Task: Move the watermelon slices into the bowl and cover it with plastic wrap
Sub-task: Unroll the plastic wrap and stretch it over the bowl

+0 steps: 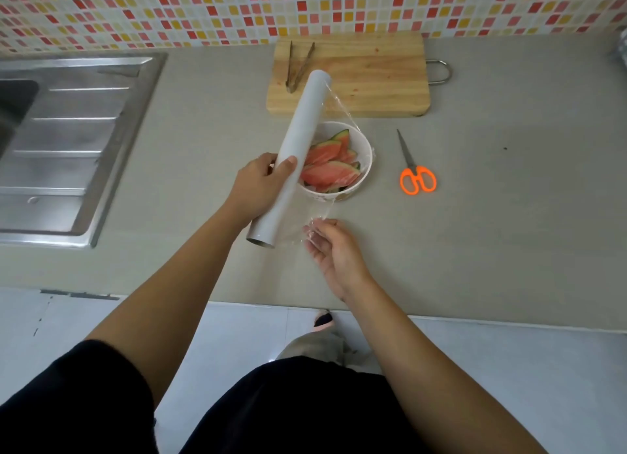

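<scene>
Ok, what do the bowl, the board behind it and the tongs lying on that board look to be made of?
Bowl: smooth glossy white, ceramic or hard plastic; the look does not settle which. Board: pale unfinished-looking wood, with visible grain and a metal wire handle at its right end. Tongs: dull brown, probably wood or bamboo, too small to be sure.

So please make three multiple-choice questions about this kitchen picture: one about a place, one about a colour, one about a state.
1. Where do the tongs lie?
A. in the sink
B. on the cutting board
C. in the bowl

2. What colour are the scissors' handles?
A. orange
B. blue
C. black

3. What does the left hand do?
A. lies flat on the counter
B. grips the roll of plastic wrap
C. holds the scissors

Answers: 1 B, they rest on the board's left part; 2 A, both loops are orange; 3 B, its fingers close around the roll beside the bowl of watermelon slices.
</scene>
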{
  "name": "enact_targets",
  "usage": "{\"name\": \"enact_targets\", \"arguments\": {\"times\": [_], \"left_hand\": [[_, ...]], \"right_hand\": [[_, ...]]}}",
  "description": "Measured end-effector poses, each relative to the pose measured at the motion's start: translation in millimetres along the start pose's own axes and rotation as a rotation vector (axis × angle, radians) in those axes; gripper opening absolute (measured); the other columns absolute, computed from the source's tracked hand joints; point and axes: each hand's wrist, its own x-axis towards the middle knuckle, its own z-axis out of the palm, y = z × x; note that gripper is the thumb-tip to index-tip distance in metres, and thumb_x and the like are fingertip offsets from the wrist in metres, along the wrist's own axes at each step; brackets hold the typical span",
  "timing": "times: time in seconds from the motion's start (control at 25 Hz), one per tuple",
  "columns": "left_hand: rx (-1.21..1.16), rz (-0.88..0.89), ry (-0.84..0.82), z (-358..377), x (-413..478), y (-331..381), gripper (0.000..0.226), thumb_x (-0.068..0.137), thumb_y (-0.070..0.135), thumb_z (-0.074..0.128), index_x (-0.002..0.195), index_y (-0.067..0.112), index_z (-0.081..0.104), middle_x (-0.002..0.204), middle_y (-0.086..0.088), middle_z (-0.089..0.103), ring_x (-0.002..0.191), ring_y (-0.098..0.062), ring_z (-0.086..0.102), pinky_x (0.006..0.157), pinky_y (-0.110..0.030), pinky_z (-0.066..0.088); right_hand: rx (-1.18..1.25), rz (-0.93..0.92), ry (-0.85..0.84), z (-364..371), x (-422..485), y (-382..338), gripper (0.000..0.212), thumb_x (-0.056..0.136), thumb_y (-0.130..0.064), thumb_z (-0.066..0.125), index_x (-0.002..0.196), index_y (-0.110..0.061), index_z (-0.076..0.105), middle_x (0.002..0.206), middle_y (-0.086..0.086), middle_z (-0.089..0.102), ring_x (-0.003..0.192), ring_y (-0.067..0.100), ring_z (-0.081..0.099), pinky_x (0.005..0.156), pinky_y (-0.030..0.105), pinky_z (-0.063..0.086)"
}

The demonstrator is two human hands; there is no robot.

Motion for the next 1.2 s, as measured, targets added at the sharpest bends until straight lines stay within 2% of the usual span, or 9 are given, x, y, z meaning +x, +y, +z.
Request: {"name": "enact_targets", "arguments": {"times": [0.12,0.24,0.36,0.48,0.56,0.64,0.84,1.04,1.2], "left_hand": [[0.048,-0.002,-0.028,1.3,2.0,3.3,0.046,0.091,0.051,0.044,0.12,0.016,0.054,0.101,-0.002,0.06,0.089,-0.023,0.058,0.074,-0.034,0.047],[0.068,0.014,-0.035,2.3,2.5,4.8,0.048,0.092,0.05,0.045,0.125,0.016,0.05,0.101,-0.004,0.06,0.088,-0.023,0.058,0.071,-0.031,0.044],[0.062,0.025,-0.028,3.9,1.9,3.6,0.047,0.092,0.049,0.046,0.125,0.017,0.049,0.1,-0.004,0.06,0.086,-0.021,0.058,0.065,-0.027,0.041],[0.059,0.017,-0.022,4.3,2.3,2.6,0.047,0.092,0.05,0.045,0.126,0.017,0.049,0.1,-0.003,0.06,0.086,-0.02,0.057,0.064,-0.025,0.039],[0.064,0.021,-0.011,4.8,2.4,1.3,0.048,0.092,0.05,0.045,0.126,0.017,0.049,0.099,-0.002,0.059,0.084,-0.018,0.056,0.061,-0.02,0.038],[0.063,0.025,0.0,5.1,2.6,-0.3,0.048,0.091,0.05,0.045,0.127,0.018,0.049,0.097,0.0,0.059,0.081,-0.014,0.055,0.06,-0.017,0.037],[0.065,0.026,0.019,6.6,3.6,-2.4,0.047,0.09,0.051,0.048,0.125,0.02,0.05,0.092,0.003,0.058,0.075,-0.006,0.053,0.059,-0.014,0.035],[0.069,0.036,0.011,5.1,5.1,-3.8,0.047,0.089,0.052,0.048,0.125,0.021,0.051,0.096,0.0,0.061,0.084,-0.018,0.056,0.063,-0.024,0.037],[0.073,0.043,0.013,5.6,5.2,-3.3,0.049,0.09,0.052,0.048,0.126,0.019,0.051,0.097,-0.001,0.06,0.083,-0.017,0.056,0.061,-0.021,0.036]], "right_hand": [[0.108,-0.044,0.009,-2.0,0.2,3.9,0.026,0.081,0.004,0.059,0.066,-0.015,0.053,0.068,0.001,0.066,0.069,0.011,0.063,0.066,0.019,0.052],[0.0,-0.003,0.106,-8.2,-1.9,7.0,0.025,0.077,0.004,0.06,0.066,-0.018,0.055,0.07,0.001,0.063,0.068,0.013,0.061,0.062,0.022,0.048],[0.047,0.011,0.214,-7.3,7.5,-3.0,0.007,0.083,-0.012,0.058,0.081,-0.017,0.054,0.076,0.0,0.058,0.073,0.011,0.057,0.068,0.024,0.047],[-0.016,-0.081,0.23,8.0,21.1,-21.0,0.02,0.085,-0.032,0.063,0.088,-0.014,0.055,0.071,-0.002,0.055,0.069,0.01,0.055,0.063,0.021,0.046],[-0.072,-0.144,0.246,15.2,23.7,-21.7,0.019,0.085,-0.024,0.065,0.094,-0.01,0.055,0.067,0.001,0.055,0.057,0.008,0.053,0.054,0.019,0.044],[-0.054,-0.148,0.246,12.8,21.2,-18.2,0.008,0.087,-0.014,0.061,0.088,-0.012,0.054,0.064,0.0,0.052,0.048,0.005,0.046,0.051,0.015,0.042],[0.151,-0.167,0.218,4.9,19.1,-23.6,0.017,0.085,0.0,0.057,0.075,-0.014,0.058,0.063,-0.004,0.055,0.053,0.003,0.048,0.052,0.012,0.043],[0.154,-0.17,0.249,9.5,22.4,-34.2,0.021,0.088,-0.021,0.06,0.068,-0.015,0.055,0.051,-0.006,0.049,0.044,0.002,0.045,0.044,0.013,0.04],[0.12,-0.257,0.344,8.3,22.3,-36.0,0.007,0.086,-0.016,0.064,0.08,-0.018,0.062,0.061,-0.005,0.053,0.049,0.002,0.045,0.053,0.015,0.041]]}}
